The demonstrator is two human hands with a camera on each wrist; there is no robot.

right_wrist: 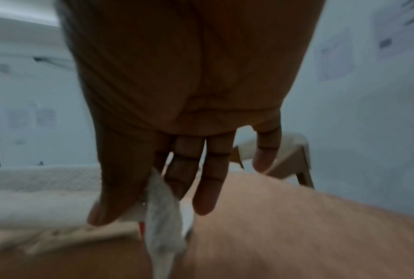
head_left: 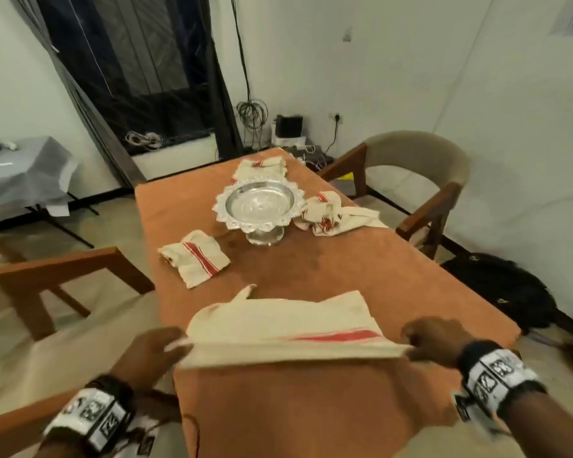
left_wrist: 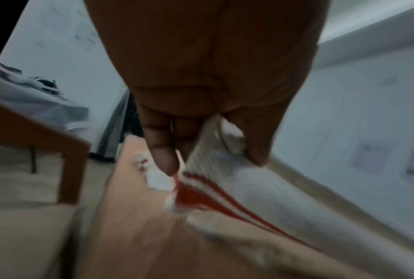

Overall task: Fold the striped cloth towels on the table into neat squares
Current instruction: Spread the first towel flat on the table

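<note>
Head view — striped towel (head_left: 278, 320) stretched between left hand (head_left: 153, 350) and right hand (head_left: 434, 342), near the silver pedestal bowl (head_left: 260, 204).
Long axis left-to-right, a corner pinched by each hand — both equally near.

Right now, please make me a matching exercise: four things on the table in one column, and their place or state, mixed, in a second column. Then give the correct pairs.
Things:
1. towel in both hands
2. folded towel
3. silver dish
4. crumpled towel

Places or states:
A. stands in the middle of the table
B. stretched between left hand and right hand
C. lies unfolded, right of the dish
D. lies flat, left of the dish, nearer the person

Pairs: 1-B, 2-D, 3-A, 4-C
</note>
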